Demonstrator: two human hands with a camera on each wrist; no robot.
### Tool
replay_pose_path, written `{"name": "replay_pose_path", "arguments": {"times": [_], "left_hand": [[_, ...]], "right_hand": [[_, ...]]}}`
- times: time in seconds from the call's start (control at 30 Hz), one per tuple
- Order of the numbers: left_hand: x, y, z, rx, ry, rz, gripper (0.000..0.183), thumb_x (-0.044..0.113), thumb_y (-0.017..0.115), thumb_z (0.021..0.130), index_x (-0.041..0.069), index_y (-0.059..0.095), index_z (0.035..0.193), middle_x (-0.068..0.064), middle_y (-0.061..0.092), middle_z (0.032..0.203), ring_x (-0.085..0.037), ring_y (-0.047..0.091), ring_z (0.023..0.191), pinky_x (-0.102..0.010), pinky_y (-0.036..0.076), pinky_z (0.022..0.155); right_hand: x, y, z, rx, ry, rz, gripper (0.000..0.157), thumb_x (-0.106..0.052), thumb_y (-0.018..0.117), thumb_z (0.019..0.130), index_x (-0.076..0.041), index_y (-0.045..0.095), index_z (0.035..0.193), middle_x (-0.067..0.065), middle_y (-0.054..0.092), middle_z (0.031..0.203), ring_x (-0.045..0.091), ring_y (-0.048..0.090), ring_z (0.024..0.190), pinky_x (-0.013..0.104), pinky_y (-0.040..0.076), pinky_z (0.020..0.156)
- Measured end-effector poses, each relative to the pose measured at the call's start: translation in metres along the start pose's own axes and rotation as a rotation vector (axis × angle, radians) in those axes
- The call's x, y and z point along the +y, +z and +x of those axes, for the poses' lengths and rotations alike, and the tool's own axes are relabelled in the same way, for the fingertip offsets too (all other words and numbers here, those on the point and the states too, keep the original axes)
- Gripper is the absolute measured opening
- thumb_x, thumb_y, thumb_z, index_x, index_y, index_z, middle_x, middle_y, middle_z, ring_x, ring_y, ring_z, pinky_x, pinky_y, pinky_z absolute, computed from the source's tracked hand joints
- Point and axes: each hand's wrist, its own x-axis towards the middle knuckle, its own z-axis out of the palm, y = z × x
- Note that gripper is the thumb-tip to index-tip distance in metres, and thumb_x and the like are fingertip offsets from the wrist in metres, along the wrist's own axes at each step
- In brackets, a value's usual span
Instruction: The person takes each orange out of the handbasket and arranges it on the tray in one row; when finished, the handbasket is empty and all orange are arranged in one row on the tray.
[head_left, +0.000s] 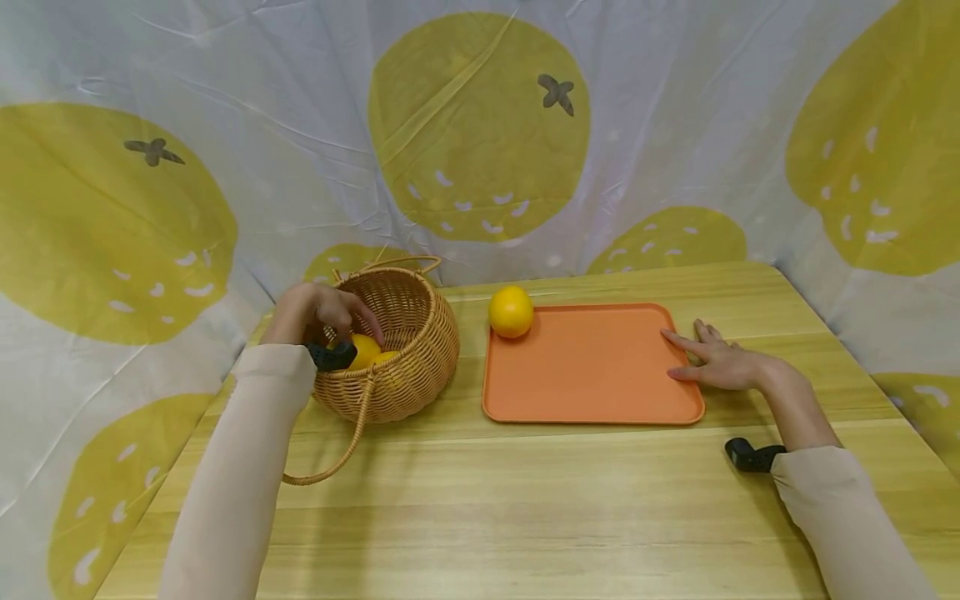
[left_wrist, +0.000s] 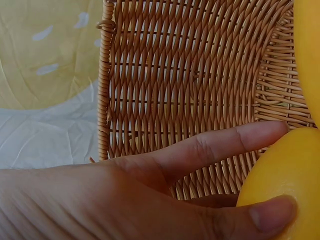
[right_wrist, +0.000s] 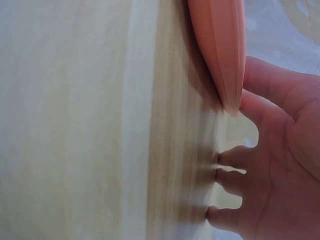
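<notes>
My left hand (head_left: 326, 307) reaches down into a wicker basket (head_left: 423, 371) at the left. In the left wrist view its thumb lies on a smooth orange (left_wrist: 275, 167) and the index finger stretches along the fruit's upper edge; the other fingers are mostly hidden. A second orange (left_wrist: 309, 55) lies beside it in the basket. One more orange (head_left: 512, 312) sits at the far left corner of an orange-coloured tray (head_left: 585, 367). At the tray's right edge my right hand (head_left: 723, 365) has its fingers spread, thumb and index touching the rim, the other fingertips on the table.
The wood-patterned table (head_left: 510, 500) carries the basket and tray side by side with a gap between. One basket handle (head_left: 352, 446) hangs down toward the front; the other handle (head_left: 412, 260) stands at the back. A fruit-printed curtain (head_left: 300, 150) encloses the table behind and at the sides.
</notes>
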Motion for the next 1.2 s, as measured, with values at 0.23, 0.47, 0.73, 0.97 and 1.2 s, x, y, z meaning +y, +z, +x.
{"name": "replay_pose_path", "arguments": {"times": [0.23, 0.47, 0.73, 0.97, 1.2], "left_hand": [[-0.004, 0.001, 0.001, -0.004, 0.02, -0.042, 0.054, -0.015, 0.053, 0.09, 0.009, 0.065, 0.138, -0.024, 0.025, 0.166, -0.037, 0.029, 0.14, -0.034, 0.044, 0.08], [-0.009, 0.002, 0.001, 0.011, 0.038, -0.029, 0.052, -0.01, 0.054, 0.09, 0.01, 0.066, 0.137, -0.024, 0.026, 0.165, -0.043, 0.028, 0.146, -0.041, 0.044, 0.097], [-0.012, 0.006, 0.003, 0.071, 0.128, -0.033, 0.046, 0.001, 0.062, 0.094, 0.004, 0.06, 0.14, -0.025, 0.035, 0.161, -0.045, 0.037, 0.142, -0.05, 0.042, 0.112], [-0.009, 0.01, 0.008, 0.166, 0.187, -0.096, 0.045, 0.005, 0.064, 0.098, 0.002, 0.055, 0.142, -0.015, 0.061, 0.12, -0.02, 0.053, 0.091, -0.032, 0.047, 0.078], [-0.008, 0.007, 0.012, 0.15, 0.153, -0.111, 0.05, 0.013, 0.065, 0.101, 0.007, 0.051, 0.148, -0.018, 0.055, 0.133, -0.022, 0.054, 0.104, -0.032, 0.049, 0.088]], "right_hand": [[0.001, 0.0, 0.001, 0.0, 0.0, 0.0, 0.087, -0.044, 0.06, 0.104, -0.002, 0.014, 0.165, 0.044, -0.021, 0.16, 0.063, -0.021, 0.147, 0.083, -0.012, 0.109], [0.002, 0.0, 0.001, -0.001, 0.001, 0.002, 0.088, -0.044, 0.06, 0.103, -0.002, 0.014, 0.165, 0.044, -0.021, 0.16, 0.063, -0.021, 0.148, 0.082, -0.012, 0.11], [0.003, 0.0, 0.001, -0.001, 0.007, -0.011, 0.087, -0.044, 0.06, 0.103, -0.002, 0.015, 0.165, 0.044, -0.02, 0.16, 0.063, -0.02, 0.148, 0.082, -0.011, 0.11], [0.002, 0.0, 0.001, -0.001, 0.007, -0.005, 0.088, -0.044, 0.06, 0.103, -0.002, 0.015, 0.165, 0.044, -0.02, 0.161, 0.063, -0.02, 0.148, 0.082, -0.011, 0.11], [0.003, 0.001, 0.001, 0.0, 0.01, -0.003, 0.088, -0.044, 0.06, 0.103, -0.002, 0.014, 0.165, 0.043, -0.021, 0.161, 0.062, -0.021, 0.148, 0.082, -0.011, 0.11]]}}
